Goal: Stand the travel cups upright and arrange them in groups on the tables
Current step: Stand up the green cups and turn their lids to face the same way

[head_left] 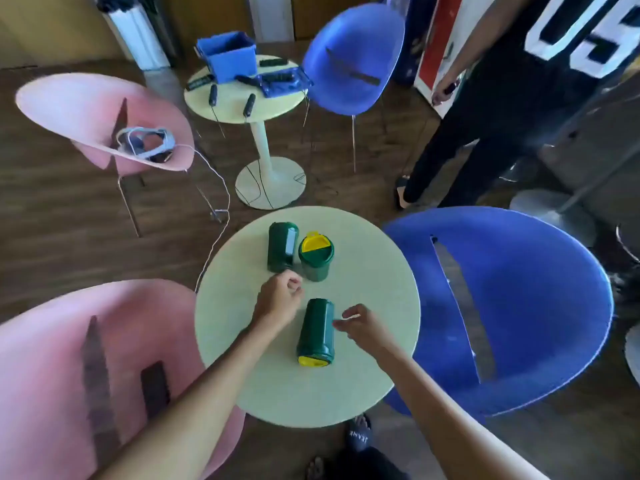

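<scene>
On the round pale-green table (pixel 363 375), a smooth dark-green plastic cup (pixel 316 330) lies toppled between two empty hands, its yellow lid partly hidden. The left hand (pixel 278 299) is loosely curled, the right hand (pixel 362 325) half open. Behind them one matching cup (pixel 282 246) lies down and another (pixel 316 257) stands.

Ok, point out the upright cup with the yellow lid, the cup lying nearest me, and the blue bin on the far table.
upright cup (pixel 316 259), head view, green side wall below the lid.
lying cup (pixel 317 329), head view, middle of its green body.
blue bin (pixel 231 65), head view, front wall.

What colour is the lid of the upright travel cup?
Yellow on a green rim, seen in the head view on the upright travel cup.
</scene>
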### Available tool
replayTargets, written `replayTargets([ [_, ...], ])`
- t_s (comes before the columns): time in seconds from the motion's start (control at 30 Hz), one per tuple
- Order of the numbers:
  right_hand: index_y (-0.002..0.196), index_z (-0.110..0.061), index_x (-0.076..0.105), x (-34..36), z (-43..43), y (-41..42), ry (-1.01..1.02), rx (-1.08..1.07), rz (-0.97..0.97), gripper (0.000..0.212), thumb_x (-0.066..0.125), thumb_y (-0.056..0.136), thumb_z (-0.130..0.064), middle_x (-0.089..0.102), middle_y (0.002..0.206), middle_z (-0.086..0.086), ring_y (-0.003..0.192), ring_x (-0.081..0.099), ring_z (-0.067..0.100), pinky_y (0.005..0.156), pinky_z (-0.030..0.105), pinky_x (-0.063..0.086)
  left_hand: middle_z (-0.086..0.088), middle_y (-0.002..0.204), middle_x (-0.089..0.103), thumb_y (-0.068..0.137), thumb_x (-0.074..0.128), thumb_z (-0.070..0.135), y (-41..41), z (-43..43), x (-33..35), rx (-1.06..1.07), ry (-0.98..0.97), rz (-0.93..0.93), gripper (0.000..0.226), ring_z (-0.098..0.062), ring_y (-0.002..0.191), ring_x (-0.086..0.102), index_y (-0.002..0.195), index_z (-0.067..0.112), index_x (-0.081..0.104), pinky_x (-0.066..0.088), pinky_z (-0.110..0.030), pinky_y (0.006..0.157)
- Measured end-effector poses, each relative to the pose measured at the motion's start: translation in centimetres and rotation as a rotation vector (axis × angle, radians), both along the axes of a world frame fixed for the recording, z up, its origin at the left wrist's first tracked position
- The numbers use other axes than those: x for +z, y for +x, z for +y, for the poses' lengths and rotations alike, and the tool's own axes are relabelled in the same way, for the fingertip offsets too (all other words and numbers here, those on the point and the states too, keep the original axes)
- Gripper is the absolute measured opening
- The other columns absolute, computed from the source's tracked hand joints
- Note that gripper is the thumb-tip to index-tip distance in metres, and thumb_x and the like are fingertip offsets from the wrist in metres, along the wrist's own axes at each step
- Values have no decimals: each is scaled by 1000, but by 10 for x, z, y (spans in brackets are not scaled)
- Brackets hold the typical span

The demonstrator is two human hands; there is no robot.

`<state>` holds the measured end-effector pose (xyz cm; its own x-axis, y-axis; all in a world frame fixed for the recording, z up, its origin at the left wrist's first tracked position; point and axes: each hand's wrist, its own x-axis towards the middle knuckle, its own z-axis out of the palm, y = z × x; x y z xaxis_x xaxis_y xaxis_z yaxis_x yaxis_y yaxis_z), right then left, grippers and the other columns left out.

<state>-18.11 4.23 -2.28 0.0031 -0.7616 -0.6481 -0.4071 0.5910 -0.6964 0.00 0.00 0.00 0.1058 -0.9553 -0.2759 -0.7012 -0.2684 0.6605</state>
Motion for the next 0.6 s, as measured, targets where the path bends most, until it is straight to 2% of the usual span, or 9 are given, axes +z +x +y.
replayTargets([
  [0.07,124,-12,53,-25,0,4,116,-42,-16,48,73,86,-33,61,90,0,76,52,13,64,26,40,-10,111,71,89,63,10,-4,-6,-21,39,20,29,22,-27,99,67,110,9,67,48,-28,83],
  [0.13,134,-12,44,-48,6,11,197,-34,-14,62,72,86,-39,61,108,7,85,55,18,63,27,39,-12,116,69,88,64,9,-7,-8,-38,65,26,30,28,-27,102,66,116,8,64,46,-27,83],
  [0.23,147,-11,30,-72,9,22,271,-34,-23,87,73,82,-50,60,130,13,110,60,26,78,30,41,-14,121,63,87,65,11,-12,-22,-56,93,-39,61,37,-29,107,63,123,9,59,46,-32,89],
  [0.3,152,-11,21,-83,12,30,312,-43,-62,100,75,79,-53,57,137,13,119,58,26,85,29,40,-14,124,60,87,66,11,-15,-37,-61,103,-115,107,42,-29,111,58,128,9,55,46,-35,94],
  [0.4,153,-11,18,-96,19,43,317,-80,-125,105,81,76,-47,57,138,11,118,58,22,89,27,44,-14,132,54,84,67,19,-15,-66,-65,100,-207,157,54,-30,120,50,135,11,49,42,-37,103],
  [0.5,148,-13,26,-106,21,55,282,-158,-104,105,87,67,-45,61,129,9,113,63,23,91,33,53,-11,143,48,82,67,24,-10,-95,-71,3,-201,141,64,-27,130,41,141,14,44,29,-22,102],
  [0.6,137,-19,36,-100,20,67,239,-238,-49,95,87,61,-44,63,122,8,105,65,21,76,25,52,-9,142,49,81,69,16,-7,-120,-73,-140,-111,161,66,-25,130,43,143,16,45,31,-27,106],
])
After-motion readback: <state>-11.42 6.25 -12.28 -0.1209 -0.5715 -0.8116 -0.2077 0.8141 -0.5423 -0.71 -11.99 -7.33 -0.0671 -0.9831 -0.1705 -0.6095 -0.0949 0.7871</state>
